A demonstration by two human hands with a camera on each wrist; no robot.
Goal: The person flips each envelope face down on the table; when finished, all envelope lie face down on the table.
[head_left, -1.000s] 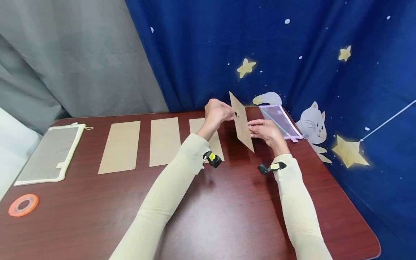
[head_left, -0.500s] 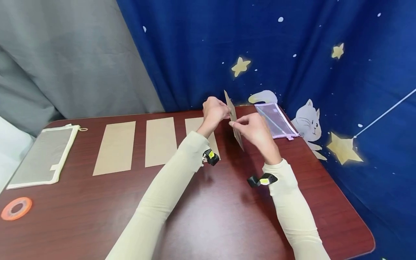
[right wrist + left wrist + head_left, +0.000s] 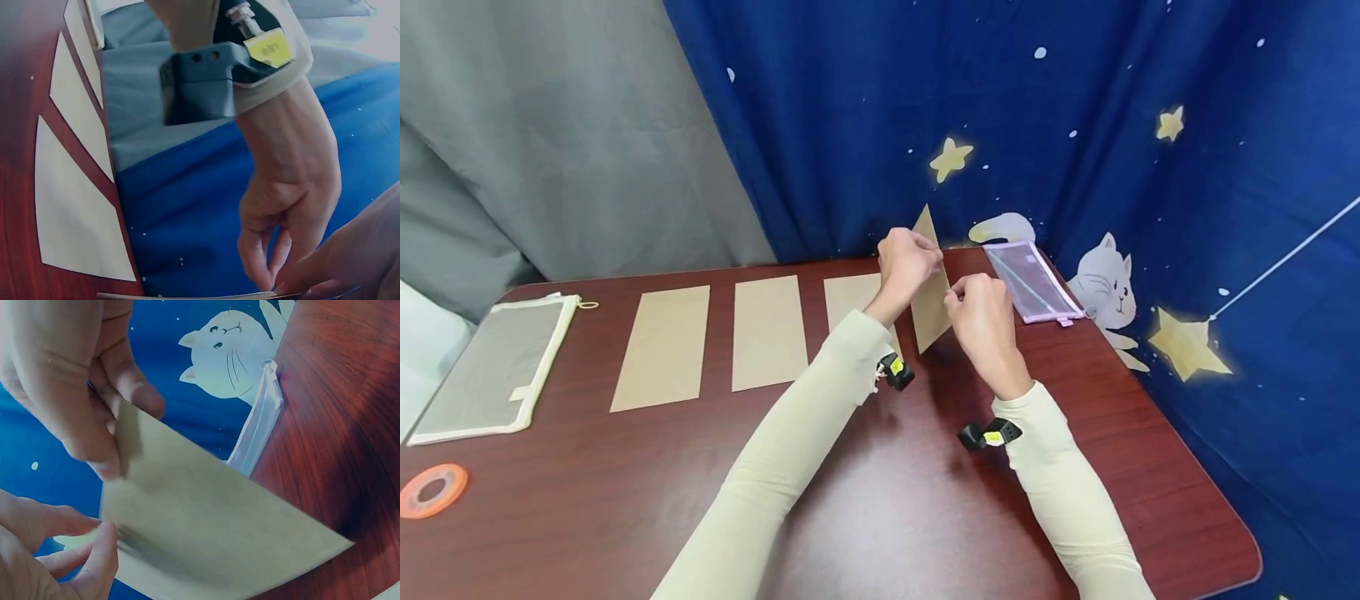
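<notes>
In the head view a brown kraft paper card (image 3: 930, 292) stands upright near the table's back edge, between both hands. My left hand (image 3: 907, 265) pinches its left side with thumb and fingertips; in the left wrist view the left fingers (image 3: 100, 528) meet at the card's edge. At the right edge, my right hand (image 3: 983, 312) grips the card, and the left wrist view shows its thumb pressing a corner of the card (image 3: 212, 515). The right wrist view shows only a thin edge of the card, with the left hand (image 3: 287, 200) reaching down to it.
Three similar brown cards (image 3: 662, 346) lie in a row on the dark red table (image 3: 880, 517). A cream mesh zip pouch (image 3: 493, 367) and an orange tape roll (image 3: 433, 490) lie at left. Back right is a purple mesh pouch (image 3: 1033, 279); curtains (image 3: 850, 125) hang behind.
The right hand has come in from the right and moved lower along the card's near edge. The card has turned, and the dark mark on its face is now out of sight.
</notes>
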